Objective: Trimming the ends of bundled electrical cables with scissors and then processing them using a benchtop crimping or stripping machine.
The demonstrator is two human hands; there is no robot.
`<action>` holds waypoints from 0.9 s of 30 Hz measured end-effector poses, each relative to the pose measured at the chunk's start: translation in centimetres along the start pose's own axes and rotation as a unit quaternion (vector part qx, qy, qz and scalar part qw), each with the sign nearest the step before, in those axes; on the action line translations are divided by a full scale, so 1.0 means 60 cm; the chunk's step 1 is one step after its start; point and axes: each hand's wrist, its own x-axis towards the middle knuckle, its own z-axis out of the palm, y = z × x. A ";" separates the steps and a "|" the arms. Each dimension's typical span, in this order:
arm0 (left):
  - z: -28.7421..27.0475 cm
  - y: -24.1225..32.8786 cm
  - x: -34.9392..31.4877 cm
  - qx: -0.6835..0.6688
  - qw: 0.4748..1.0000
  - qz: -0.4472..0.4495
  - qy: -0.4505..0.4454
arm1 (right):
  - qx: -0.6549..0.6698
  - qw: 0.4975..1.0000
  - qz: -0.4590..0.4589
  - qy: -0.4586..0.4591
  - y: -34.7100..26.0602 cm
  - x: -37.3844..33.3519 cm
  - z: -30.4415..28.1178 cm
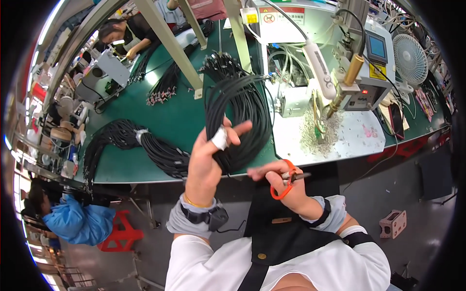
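My left hand [203, 167] is up against a thick looped bundle of black cables [252, 116], some strands passing between palm and fingers. White tape [221, 138] wraps one of its digits, and a finger points right. Part of its grip is hidden by the hand itself. Small scissors [290, 180] with orange handles sit in my right hand [290, 190], blades turned to the right, away from the cables. That hand is just off the table's front edge, its fingertips pointing left toward the bundle. The loop's upper strands reach a metal fixture [273, 77].
Another tied black cable bundle [145, 140] lies on the green table [111, 109] to the left. On the right are a machine [359, 82] on a white plate [349, 140] strewn with clippings, and a fan [410, 58]. Upright posts [172, 43] rise ahead; a co-worker [131, 36] works beyond.
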 end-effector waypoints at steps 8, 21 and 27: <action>-0.111 0.062 -0.016 -0.187 0.970 -0.057 -0.146 | -0.439 0.884 -0.157 0.037 0.091 0.122 0.015; -0.286 0.260 -0.079 -0.251 0.956 0.144 -0.046 | -0.484 0.857 -0.178 -0.018 0.103 0.143 0.009; -0.368 0.276 -0.096 -0.226 0.927 0.239 0.181 | -0.472 0.862 -0.181 -0.024 0.096 0.138 0.006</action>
